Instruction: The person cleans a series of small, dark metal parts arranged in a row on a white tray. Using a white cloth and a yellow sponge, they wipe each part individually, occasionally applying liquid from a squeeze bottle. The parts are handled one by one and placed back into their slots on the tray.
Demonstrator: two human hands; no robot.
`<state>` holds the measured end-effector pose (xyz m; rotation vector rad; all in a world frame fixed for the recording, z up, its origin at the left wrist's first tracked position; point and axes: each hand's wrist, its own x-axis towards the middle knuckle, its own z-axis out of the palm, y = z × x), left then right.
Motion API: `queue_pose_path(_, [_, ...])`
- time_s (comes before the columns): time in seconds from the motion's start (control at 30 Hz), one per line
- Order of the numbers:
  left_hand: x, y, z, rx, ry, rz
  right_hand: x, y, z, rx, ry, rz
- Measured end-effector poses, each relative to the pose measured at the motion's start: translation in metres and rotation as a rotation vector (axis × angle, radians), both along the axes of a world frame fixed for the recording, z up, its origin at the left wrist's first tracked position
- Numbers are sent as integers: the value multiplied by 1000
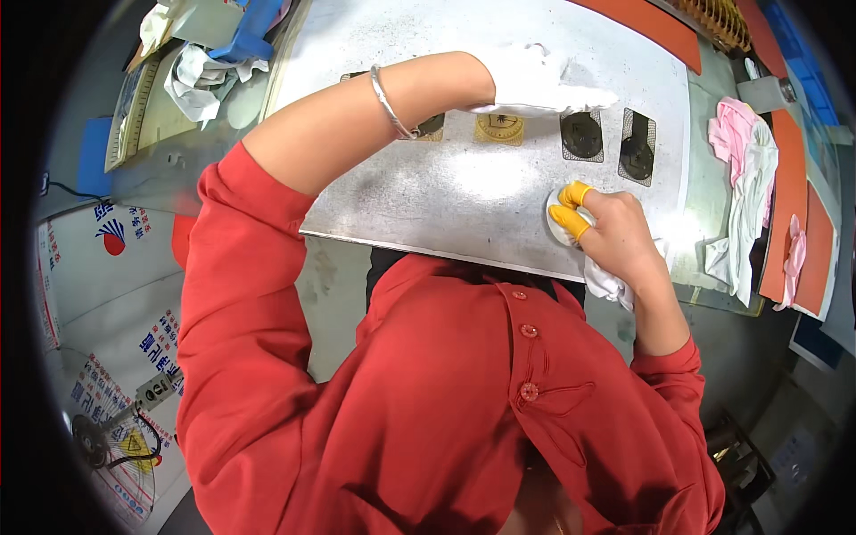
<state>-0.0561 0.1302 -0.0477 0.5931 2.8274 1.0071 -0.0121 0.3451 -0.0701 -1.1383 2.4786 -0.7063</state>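
A large pale grey panel (401,196) lies before me, with a row of rectangular patches across it. My left hand (544,80), in a white glove, reaches over the far part of the panel with its fingers stretched out to the right. Beneath its edge shows a yellow patterned patch (499,130); a dark patch (582,135) is by the fingertips. At the panel's near right, my right hand (617,230) wears yellow finger covers on two fingers. It pinches a bunched white cloth (608,283), part of which sticks out under the palm. Another dark patch (637,147) lies just beyond it.
Pink and white cloths (744,178) hang at the right, over orange boards (785,205). An orange strip (642,31) runs along the far edge. Back left are a crumpled white cloth (198,82) and a blue container (250,34). Printed sacking (116,294) covers the lower left.
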Motion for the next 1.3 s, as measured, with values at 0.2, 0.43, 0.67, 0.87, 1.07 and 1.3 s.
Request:
queue_pose_path(0.2, [-7, 7, 1, -56, 46, -11, 10, 16, 0, -95, -89, -75])
queue_pose_path(0.43, [-16, 40, 23, -143, -162, 11, 23, 51, -4, -308, -287, -228])
queue_pose_path(0.67, [-28, 65, 14, -109, -394, 30, 30, 99, 0, -471, -696, -492])
queue_pose_path(0.87, [-29, 65, 25, -25, -533, -22, 28, 130, -8, -642, -738, -620])
queue_pose_path(1.07, [-46, 42, 40, 171, -574, -202, 19, 146, -23, -737, -748, -626])
queue_pose_path(1.3, [-32, 44, 47, 361, -857, -6, 17, 150, -27, -746, -793, -610])
